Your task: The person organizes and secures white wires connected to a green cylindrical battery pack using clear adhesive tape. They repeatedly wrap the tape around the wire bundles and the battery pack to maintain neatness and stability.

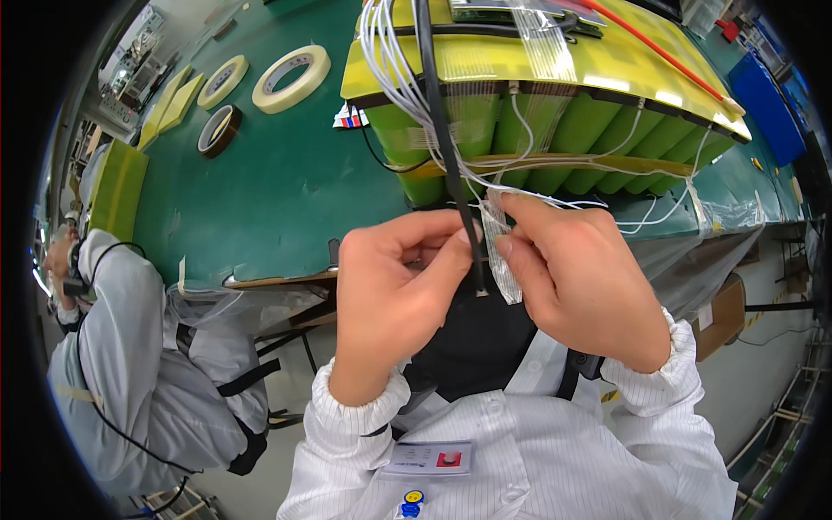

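Observation:
A battery pack of green cylindrical cells (520,130) under a yellow top sheet (607,56) stands on the bench in front of me. White wires (394,69) drop over its front and run along a brownish band. My left hand (399,286) pinches a flat black cable (452,165) near its lower end, which hangs down past the bench edge. Between thumb and fingers of my right hand (572,269) is a strip of clear ribbed tape (498,247), right beside the cable. Whether the tape touches the cable, I cannot tell.
On the green bench (260,199) at left lie two cream tape rolls, one being the larger roll (292,78), and a brown tape roll (219,131). A person in a white coat (165,347) sits at far left. A blue bin (767,108) stands far right; a cardboard box (721,316) is below.

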A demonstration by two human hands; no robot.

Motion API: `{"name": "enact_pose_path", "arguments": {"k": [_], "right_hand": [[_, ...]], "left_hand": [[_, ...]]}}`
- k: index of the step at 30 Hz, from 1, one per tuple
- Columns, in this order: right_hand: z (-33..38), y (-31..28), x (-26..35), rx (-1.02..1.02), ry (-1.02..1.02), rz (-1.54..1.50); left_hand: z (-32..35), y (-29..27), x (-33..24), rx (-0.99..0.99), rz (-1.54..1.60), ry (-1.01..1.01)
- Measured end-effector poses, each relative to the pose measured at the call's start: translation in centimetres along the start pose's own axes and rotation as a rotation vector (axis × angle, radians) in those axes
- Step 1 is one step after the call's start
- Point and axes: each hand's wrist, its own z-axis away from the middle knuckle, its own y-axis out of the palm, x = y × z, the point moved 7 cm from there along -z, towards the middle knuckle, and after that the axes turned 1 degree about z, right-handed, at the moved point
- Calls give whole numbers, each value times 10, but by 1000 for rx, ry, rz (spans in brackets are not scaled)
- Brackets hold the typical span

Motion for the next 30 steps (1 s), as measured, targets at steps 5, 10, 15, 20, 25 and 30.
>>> {"name": "enact_pose_path", "arguments": {"k": [5, 10, 15, 20, 25, 30], "right_hand": [[1, 5, -6, 0, 41, -77], [2, 4, -10, -32, 33, -121], [1, 2, -10, -7, 16, -163], [-5, 1, -20, 73, 198, -338], [-5, 1, -30, 33, 526, -650], [-8, 1, -25, -74, 387, -432]], "left_hand": [[-11, 5, -1, -5, -45, -46], [-20, 9, 3, 1, -27, -30], [-22, 6, -1, -19, -64, 5], [-23, 3, -2, 50, -41, 11], [-23, 3, -4, 43, -8, 27], [-20, 3, -4, 18, -97, 171]]}}
